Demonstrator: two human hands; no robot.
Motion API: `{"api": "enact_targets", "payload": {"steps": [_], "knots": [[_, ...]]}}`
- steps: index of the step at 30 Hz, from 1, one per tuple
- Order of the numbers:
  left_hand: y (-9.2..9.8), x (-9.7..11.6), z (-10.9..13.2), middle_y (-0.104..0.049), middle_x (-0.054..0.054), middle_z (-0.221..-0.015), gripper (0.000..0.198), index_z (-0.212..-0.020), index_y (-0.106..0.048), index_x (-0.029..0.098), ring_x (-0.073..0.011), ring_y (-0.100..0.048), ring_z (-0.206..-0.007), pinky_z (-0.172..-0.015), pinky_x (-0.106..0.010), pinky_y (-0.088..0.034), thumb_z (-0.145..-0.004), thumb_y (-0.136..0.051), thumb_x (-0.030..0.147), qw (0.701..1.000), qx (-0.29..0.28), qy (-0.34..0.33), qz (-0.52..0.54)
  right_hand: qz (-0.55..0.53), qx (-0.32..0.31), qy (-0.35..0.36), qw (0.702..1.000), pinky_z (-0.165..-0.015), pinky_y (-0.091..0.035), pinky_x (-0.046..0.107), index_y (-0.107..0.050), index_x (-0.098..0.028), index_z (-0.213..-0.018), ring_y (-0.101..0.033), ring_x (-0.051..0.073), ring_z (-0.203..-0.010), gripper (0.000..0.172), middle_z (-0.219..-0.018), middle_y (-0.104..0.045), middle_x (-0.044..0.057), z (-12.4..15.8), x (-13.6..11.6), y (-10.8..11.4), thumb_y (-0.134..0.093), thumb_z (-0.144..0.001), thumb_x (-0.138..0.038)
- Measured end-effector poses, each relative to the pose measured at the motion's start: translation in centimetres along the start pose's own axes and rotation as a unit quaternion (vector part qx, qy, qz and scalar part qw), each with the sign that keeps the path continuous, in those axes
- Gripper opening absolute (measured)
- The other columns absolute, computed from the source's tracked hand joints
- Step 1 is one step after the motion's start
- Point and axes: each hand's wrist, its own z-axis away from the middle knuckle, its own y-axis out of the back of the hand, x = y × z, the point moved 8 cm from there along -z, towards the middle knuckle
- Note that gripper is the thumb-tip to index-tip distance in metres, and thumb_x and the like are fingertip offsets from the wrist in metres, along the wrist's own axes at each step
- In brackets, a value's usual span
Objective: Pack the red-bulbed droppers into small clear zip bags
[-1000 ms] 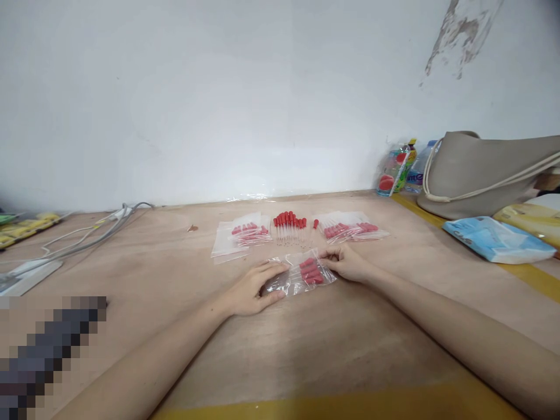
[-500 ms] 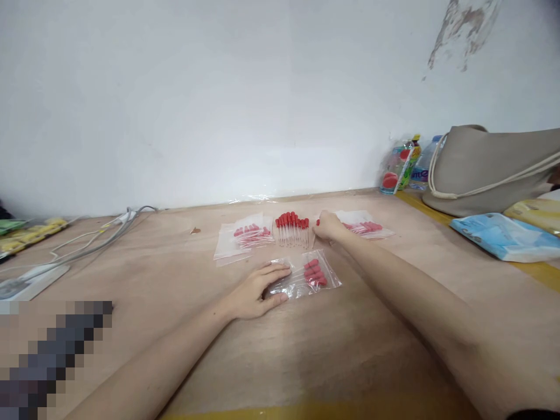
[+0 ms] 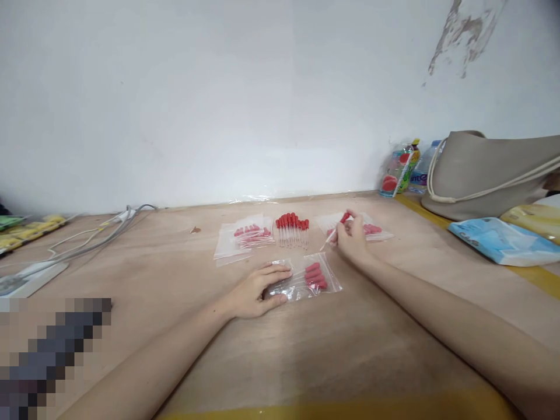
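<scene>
My left hand [image 3: 256,290] rests on the left end of a clear zip bag [image 3: 306,279] that holds several red-capped droppers, thumb and fingers pinching the bag's edge. My right hand [image 3: 353,239] is raised just beyond the bag and pinches a single red-capped dropper [image 3: 336,230], its tip pointing down to the left. A row of loose red-capped droppers [image 3: 291,228] lies further back in the middle. Filled bags lie to the left [image 3: 245,235] and right [image 3: 371,228] of that row.
A beige bag [image 3: 490,173], drink bottles [image 3: 400,168] and a blue tissue pack [image 3: 499,240] sit at the right. Grey cables [image 3: 96,233] and yellow items [image 3: 26,227] lie at the left. A white wall backs the wooden table [image 3: 306,350].
My right hand left the bag, reached to the loose droppers, picked one up and has drawn it back toward the bag. My left hand stayed on the bag.
</scene>
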Motion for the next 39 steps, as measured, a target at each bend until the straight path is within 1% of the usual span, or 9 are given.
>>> {"api": "enact_targets", "payload": {"steps": [3,7,16,19,23,31,33,36,39], "knots": [[-0.1,0.0,0.0,-0.048,-0.008,-0.130,0.047,-0.128,-0.045,0.022,-0.0230,-0.043,-0.121,-0.103,-0.043,-0.032,-0.084,-0.053,0.036,1.000,0.002,-0.003,-0.001,-0.060,0.045,0.003,0.997,-0.045,-0.047,0.023,-0.021,-0.020,-0.123,-0.052,0.010,-0.046,0.053,-0.067,-0.047,-0.005,2.3,0.6,2.7,-0.045,-0.078,-0.032],[-0.1,0.0,0.0,-0.048,-0.008,-0.130,0.047,-0.128,-0.044,0.022,-0.0229,-0.042,-0.121,-0.103,-0.043,-0.033,-0.084,-0.053,0.036,1.000,0.001,-0.004,-0.003,-0.084,0.050,-0.022,0.995,-0.047,-0.050,0.025,-0.025,-0.021,-0.116,-0.055,0.012,-0.050,0.053,-0.067,-0.045,-0.005,3.4,1.1,3.7,-0.052,-0.073,-0.034],[0.0,0.1,0.0,-0.048,-0.008,-0.130,0.047,-0.128,-0.044,0.021,-0.0230,-0.042,-0.122,-0.103,-0.043,-0.032,-0.084,-0.053,0.036,1.000,-0.001,0.000,-0.002,-0.166,0.005,-0.070,0.984,-0.062,-0.056,0.034,-0.028,-0.026,-0.098,-0.060,0.015,-0.058,0.043,-0.070,-0.053,-0.003,4.4,1.6,1.4,-0.058,-0.069,-0.033],[0.0,0.1,-0.1,-0.047,-0.008,-0.131,0.047,-0.129,-0.044,0.021,-0.0226,-0.042,-0.122,-0.104,-0.043,-0.032,-0.085,-0.052,0.036,1.000,-0.005,0.005,-0.007,-0.193,-0.011,-0.079,0.978,-0.062,-0.056,0.034,-0.028,-0.026,-0.095,-0.060,0.014,-0.057,0.040,-0.072,-0.053,-0.005,5.0,1.6,0.8,-0.058,-0.069,-0.036],[-0.1,0.0,0.0,-0.047,-0.008,-0.131,0.048,-0.129,-0.043,0.022,-0.0224,-0.042,-0.122,-0.104,-0.043,-0.032,-0.085,-0.052,0.037,1.000,-0.004,0.005,-0.013,-0.187,-0.029,-0.082,0.978,-0.057,-0.055,0.032,-0.028,-0.026,-0.093,-0.059,0.013,-0.052,0.041,-0.072,-0.052,-0.005,5.7,1.1,0.3,-0.058,-0.069,-0.038],[0.2,-0.1,0.2,-0.044,-0.008,-0.133,0.054,-0.133,-0.035,0.023,-0.0243,-0.040,-0.123,-0.102,-0.044,-0.034,-0.084,-0.052,0.039,0.999,0.006,0.032,-0.012,-0.192,-0.074,-0.123,0.971,-0.067,-0.055,0.032,-0.033,-0.024,-0.087,-0.061,0.012,-0.060,0.037,-0.072,-0.057,-0.004,6.0,1.1,-0.5,-0.061,-0.068,-0.040],[0.2,0.0,0.2,-0.041,-0.008,-0.135,0.055,-0.134,-0.034,0.023,-0.0250,-0.039,-0.123,-0.102,-0.044,-0.034,-0.084,-0.052,0.039,0.999,0.005,0.031,-0.011,-0.155,-0.102,-0.111,0.976,-0.066,-0.054,0.031,-0.038,-0.023,-0.084,-0.060,0.012,-0.060,0.035,-0.072,-0.058,-0.003,6.0,0.9,-0.9,-0.063,-0.067,-0.041],[0.3,0.0,0.2,-0.040,-0.009,-0.136,0.056,-0.134,-0.033,0.023,-0.0260,-0.038,-0.124,-0.102,-0.045,-0.033,-0.084,-0.052,0.038,0.999,0.005,0.032,-0.012,-0.080,-0.143,-0.065,0.984,-0.064,-0.051,0.029,-0.048,-0.020,-0.080,-0.058,0.013,-0.063,0.032,-0.072,-0.060,0.001,6.1,0.2,-1.3,-0.065,-0.064,-0.042],[0.2,0.0,0.1,-0.039,-0.009,-0.137,0.056,-0.135,-0.033,0.023,-0.0259,-0.038,-0.124,-0.102,-0.044,-0.033,-0.084,-0.052,0.038,0.999,0.003,0.031,-0.011,-0.048,-0.161,-0.026,0.985,-0.066,-0.050,0.029,-0.055,-0.017,-0.077,-0.058,0.013,-0.066,0.030,-0.073,-0.061,0.002,6.2,-0.4,-1.5,-0.065,-0.064,-0.042]]}}
